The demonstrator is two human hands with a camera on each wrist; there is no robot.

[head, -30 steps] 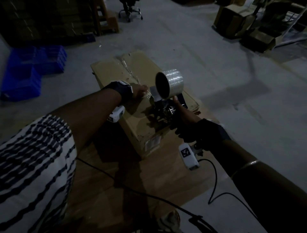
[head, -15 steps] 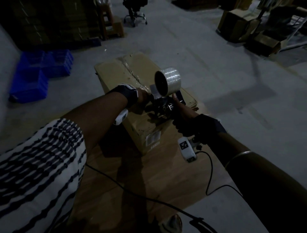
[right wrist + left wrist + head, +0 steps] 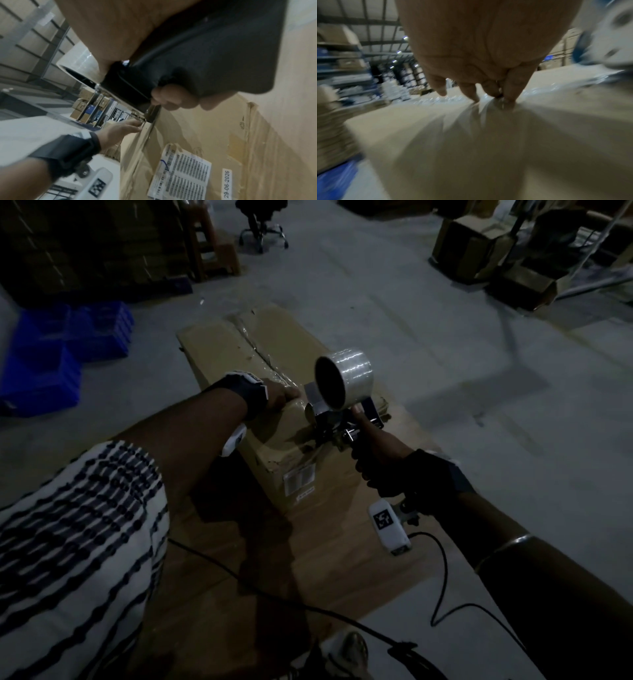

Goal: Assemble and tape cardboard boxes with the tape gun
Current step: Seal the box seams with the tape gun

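Warehouse floor, tape gun (image 3: 337, 419) seemingly beside left fingers (image 3: 286, 398)

- The head view is dim and underexposed; the floor (image 3: 445, 354) reads grey, the far corners go near black.
- Long soft shadows cross the floor to the right of the cardboard box (image 3: 239, 354).
- Glare shows on the tape roll (image 3: 352, 371).
- The left wrist view is brighter but smeared by motion blur, strongest at the edges.
- Small ceiling lights (image 3: 394, 61) glow there.
- The right wrist view is fairly sharp at the printed label (image 3: 181, 173), soft and stretched at the edges.
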